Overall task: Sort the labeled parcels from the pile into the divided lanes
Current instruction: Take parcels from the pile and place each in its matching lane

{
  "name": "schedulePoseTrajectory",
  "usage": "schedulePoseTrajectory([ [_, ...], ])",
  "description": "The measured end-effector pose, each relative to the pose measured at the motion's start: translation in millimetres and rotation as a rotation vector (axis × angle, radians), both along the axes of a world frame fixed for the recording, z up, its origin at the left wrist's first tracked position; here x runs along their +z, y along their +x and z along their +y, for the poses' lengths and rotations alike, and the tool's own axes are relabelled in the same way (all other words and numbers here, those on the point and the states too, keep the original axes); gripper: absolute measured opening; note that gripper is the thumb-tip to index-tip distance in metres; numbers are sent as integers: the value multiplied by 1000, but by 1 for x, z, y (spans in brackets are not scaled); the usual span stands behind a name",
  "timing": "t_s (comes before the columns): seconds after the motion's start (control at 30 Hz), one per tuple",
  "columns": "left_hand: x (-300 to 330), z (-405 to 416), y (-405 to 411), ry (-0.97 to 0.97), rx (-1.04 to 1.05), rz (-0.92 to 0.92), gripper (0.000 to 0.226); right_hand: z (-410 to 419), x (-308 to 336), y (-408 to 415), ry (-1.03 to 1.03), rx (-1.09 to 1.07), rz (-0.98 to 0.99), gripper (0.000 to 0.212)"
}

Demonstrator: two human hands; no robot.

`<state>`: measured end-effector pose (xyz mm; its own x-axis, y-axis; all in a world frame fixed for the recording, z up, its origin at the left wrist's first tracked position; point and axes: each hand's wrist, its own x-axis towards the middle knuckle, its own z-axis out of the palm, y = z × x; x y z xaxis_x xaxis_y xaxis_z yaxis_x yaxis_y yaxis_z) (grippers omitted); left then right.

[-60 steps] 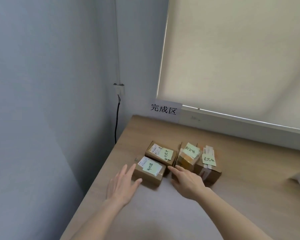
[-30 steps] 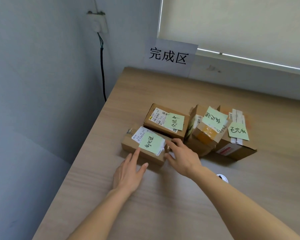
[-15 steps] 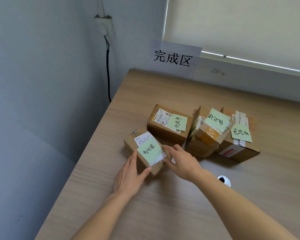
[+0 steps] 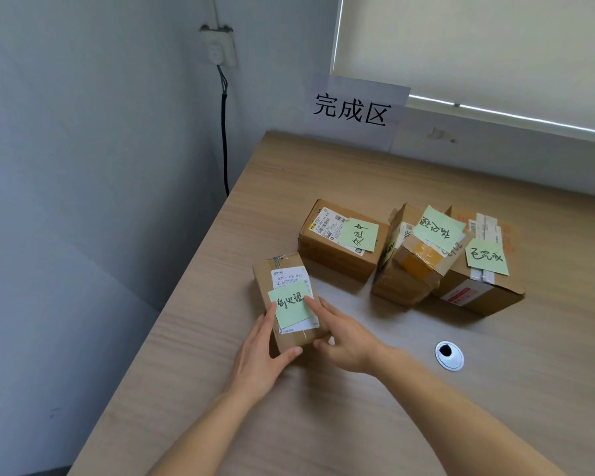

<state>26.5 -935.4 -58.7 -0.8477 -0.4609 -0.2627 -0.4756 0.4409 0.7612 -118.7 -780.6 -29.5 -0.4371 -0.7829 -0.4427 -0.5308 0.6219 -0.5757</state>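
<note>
A small brown parcel (image 4: 287,282) with a white shipping label and a green sticky note lies near the left edge of the wooden table (image 4: 172,372). My left hand (image 4: 260,355) holds its left side, thumb at the near end. My right hand (image 4: 346,338) grips the right side, with the index finger on the note. Behind it stand three more parcels with green notes: a flat one (image 4: 337,249), a tilted one (image 4: 409,266) leaning in the middle, and a larger one (image 4: 481,283) on the right.
A paper sign (image 4: 354,109) with printed characters leans on the wall at the back. A round cable grommet (image 4: 449,355) sits in the tabletop right of my hands. A wall socket (image 4: 219,49) with a black cable hangs beside the table's left edge.
The small parcel has been turned from lying crosswise to pointing lengthwise away from me, and both hands have closed on its sides. The other three parcels stayed put.
</note>
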Motion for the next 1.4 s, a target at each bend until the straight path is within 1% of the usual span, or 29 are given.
schedulePoseTrajectory([
  [0.27,6,14,15,73,79,3,97,9,-2,24,9,-23,32,88],
  [0.37,21,18,24,75,67,10,95,14,14,35,4,-18,61,86],
  [0.47,49,21,34,71,48,24,92,18,44,48,-5,-23,96,85],
  [0.57,91,19,40,51,18,68,91,19,89,58,-35,-30,148,82],
  [0.73,182,27,55,6,-50,194,92,34,191,89,-78,-101,230,83],
  [0.83,241,44,76,-30,-137,301,89,58,250,120,-97,-156,306,87],
  [0.97,317,75,107,-96,-260,415,90,102,325,166,-133,-237,423,83],
  [1.03,353,98,120,-117,-323,462,90,131,360,190,-156,-298,470,81],
  [1.2,426,178,142,-135,-516,571,89,227,428,245,-200,-495,523,82],
  [1.3,460,239,149,-125,-641,619,89,290,461,276,-172,-604,577,81],
  [1.4,488,303,157,-57,-762,668,86,353,490,308,-124,-691,654,80],
])
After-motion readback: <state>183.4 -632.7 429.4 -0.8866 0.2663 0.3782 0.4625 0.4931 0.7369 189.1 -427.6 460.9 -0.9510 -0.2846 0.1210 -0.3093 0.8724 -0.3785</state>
